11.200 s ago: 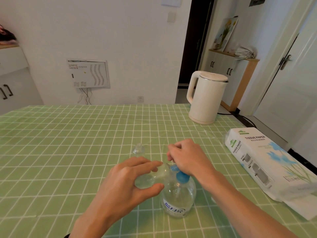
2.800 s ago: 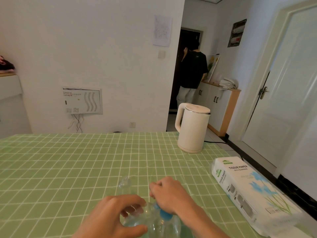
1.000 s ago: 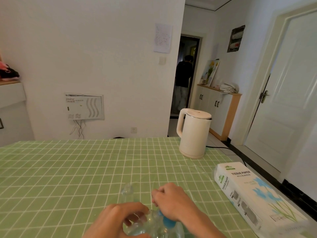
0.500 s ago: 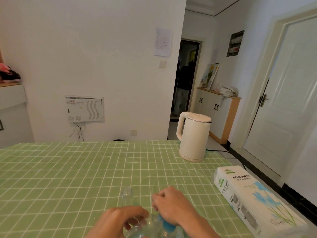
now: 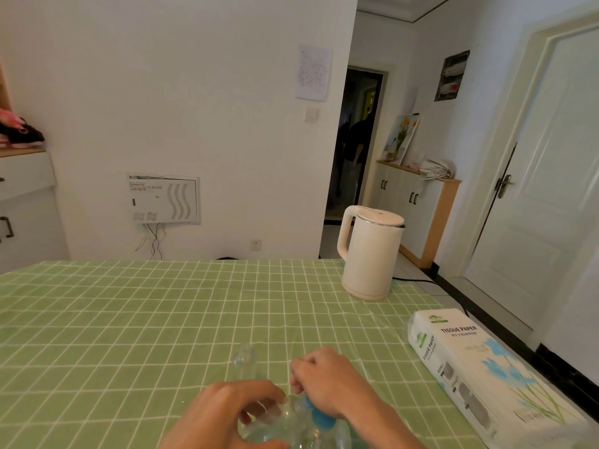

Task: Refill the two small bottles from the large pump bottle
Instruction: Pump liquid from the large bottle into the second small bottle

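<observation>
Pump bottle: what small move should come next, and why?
Probably press the blue pump head down with the right hand, which grips it; the left hand holds a small bottle by it, its fill level unclear. The other small bottle stands behind.

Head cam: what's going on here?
A person at the green checked table is mid-refill. The left hand grips a small clear bottle held up against the large pump bottle. The right hand is curled over that bottle's blue pump head. A second small bottle stands just beyond the hands, untouched. How full either small bottle is can't be told. The kettle and tissue pack sit off to the right.
</observation>
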`<act>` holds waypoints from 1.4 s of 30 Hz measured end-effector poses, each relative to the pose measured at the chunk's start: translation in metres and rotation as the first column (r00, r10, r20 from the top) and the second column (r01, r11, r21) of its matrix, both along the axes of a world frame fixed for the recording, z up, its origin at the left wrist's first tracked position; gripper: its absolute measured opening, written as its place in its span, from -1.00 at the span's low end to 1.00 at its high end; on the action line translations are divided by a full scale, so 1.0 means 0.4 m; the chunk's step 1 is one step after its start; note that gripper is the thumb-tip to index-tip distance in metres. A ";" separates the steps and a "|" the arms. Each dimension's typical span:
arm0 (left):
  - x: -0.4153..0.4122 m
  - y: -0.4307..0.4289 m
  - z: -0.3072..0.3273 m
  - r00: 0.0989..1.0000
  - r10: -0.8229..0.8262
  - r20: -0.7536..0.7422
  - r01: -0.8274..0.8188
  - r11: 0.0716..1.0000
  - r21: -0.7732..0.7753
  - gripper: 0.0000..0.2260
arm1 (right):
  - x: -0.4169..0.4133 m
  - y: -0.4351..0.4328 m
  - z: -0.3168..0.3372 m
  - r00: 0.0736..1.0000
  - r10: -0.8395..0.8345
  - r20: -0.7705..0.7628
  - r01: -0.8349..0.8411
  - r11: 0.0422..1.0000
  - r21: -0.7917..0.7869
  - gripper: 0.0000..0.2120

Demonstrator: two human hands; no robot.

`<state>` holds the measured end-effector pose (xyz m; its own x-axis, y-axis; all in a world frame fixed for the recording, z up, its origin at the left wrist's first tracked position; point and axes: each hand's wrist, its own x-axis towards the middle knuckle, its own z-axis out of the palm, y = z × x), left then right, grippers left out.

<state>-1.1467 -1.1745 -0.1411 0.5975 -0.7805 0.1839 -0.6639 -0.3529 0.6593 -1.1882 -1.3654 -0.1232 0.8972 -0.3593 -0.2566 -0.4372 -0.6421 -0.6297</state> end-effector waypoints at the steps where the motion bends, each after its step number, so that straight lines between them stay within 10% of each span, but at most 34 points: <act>1: 0.000 -0.001 -0.002 1.000 0.007 0.002 -0.007 1.000 -0.009 -0.64 | -0.002 0.001 0.002 1.000 0.009 0.002 -0.009 1.000 -0.007 -0.67; 42: -0.021 0.012 -0.010 0.997 0.073 -0.003 -0.073 0.996 -0.042 -0.64 | 0.004 -0.006 -0.002 0.999 0.021 0.049 -0.020 1.000 -0.012 -0.57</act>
<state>-1.1549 -1.1698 -0.1452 0.6530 -0.7263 0.2145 -0.6362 -0.3724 0.6757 -1.1864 -1.3680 -0.1238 0.9159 -0.3434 -0.2079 -0.3926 -0.6580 -0.6425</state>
